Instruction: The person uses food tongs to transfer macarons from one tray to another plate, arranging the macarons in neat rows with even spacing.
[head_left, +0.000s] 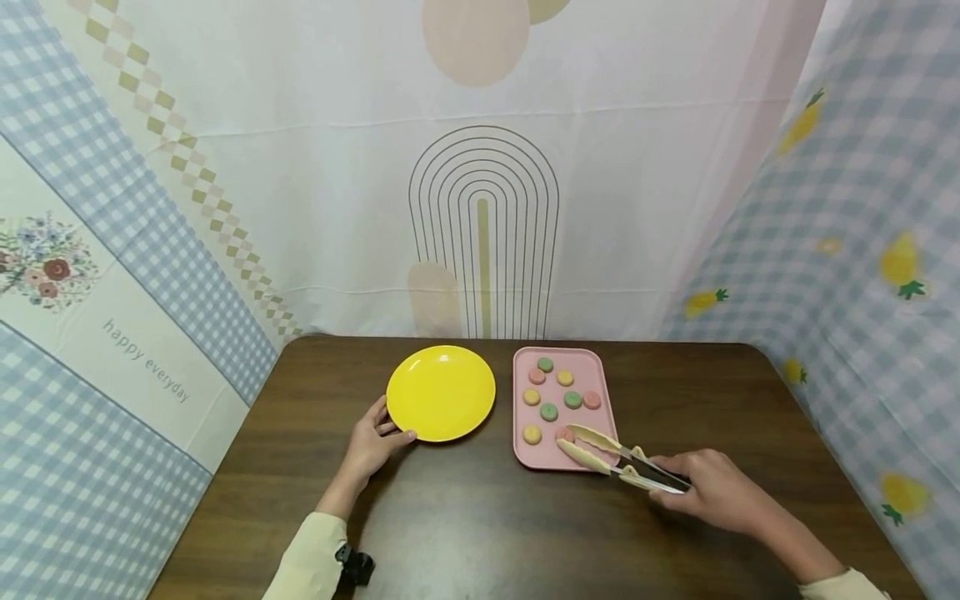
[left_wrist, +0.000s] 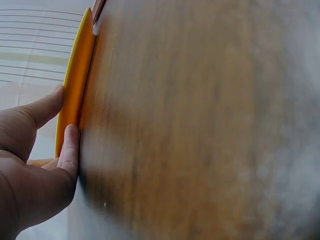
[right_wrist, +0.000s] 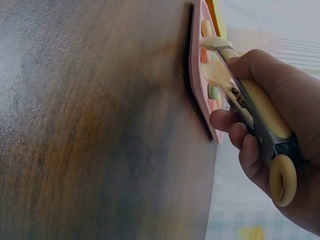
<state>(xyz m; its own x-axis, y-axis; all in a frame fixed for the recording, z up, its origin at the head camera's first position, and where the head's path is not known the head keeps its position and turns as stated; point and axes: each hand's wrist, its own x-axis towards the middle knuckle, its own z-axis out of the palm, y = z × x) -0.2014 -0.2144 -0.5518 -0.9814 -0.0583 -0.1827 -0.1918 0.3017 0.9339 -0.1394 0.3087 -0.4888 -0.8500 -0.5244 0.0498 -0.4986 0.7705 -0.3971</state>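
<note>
Pink and round, a macaron-like piece (head_left: 565, 434) lies on the tray (head_left: 528, 457) between the parted tips of tongs (head_left: 596, 462) gripped in the right hand (head_left: 716, 492), seemingly the lining-up step, with a squeeze called for next, while the left hand (head_left: 371, 446) pinches the yellow plate (head_left: 441, 393).

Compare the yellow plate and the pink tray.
The yellow plate is round; the pink tray is a rounded rectangle.
The plate is bare; the tray holds small green, yellow and pink rounds.
The left hand holds the plate's rim; tongs in the right hand reach over the tray.
Both are one solid colour.
</note>
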